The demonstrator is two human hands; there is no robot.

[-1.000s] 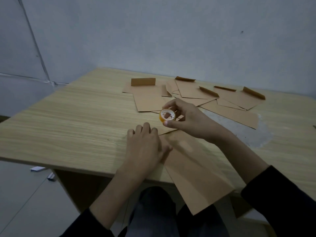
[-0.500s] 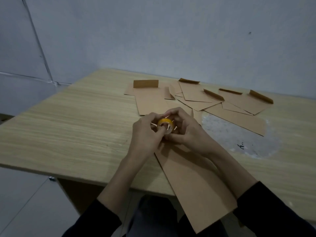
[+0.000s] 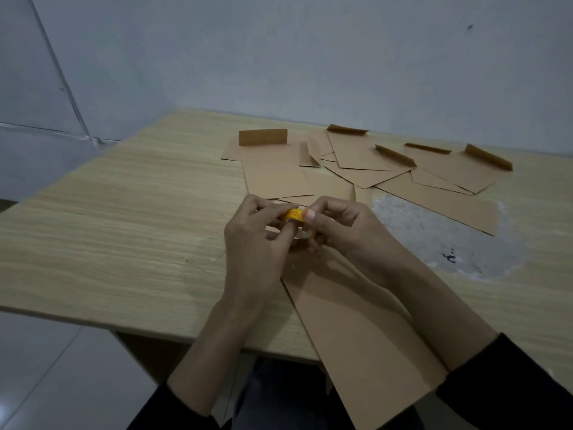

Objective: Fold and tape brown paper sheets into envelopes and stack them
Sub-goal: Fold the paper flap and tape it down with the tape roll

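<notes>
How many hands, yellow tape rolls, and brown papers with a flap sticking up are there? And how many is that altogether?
2 hands: left hand, right hand
1 yellow tape roll
5 brown papers with a flap sticking up
Total: 8

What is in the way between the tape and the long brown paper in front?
Nothing that shows. The left hand and the right hand hold the tape roll just above the far end of the long brown paper. The fingers hide part of the roll.
</notes>
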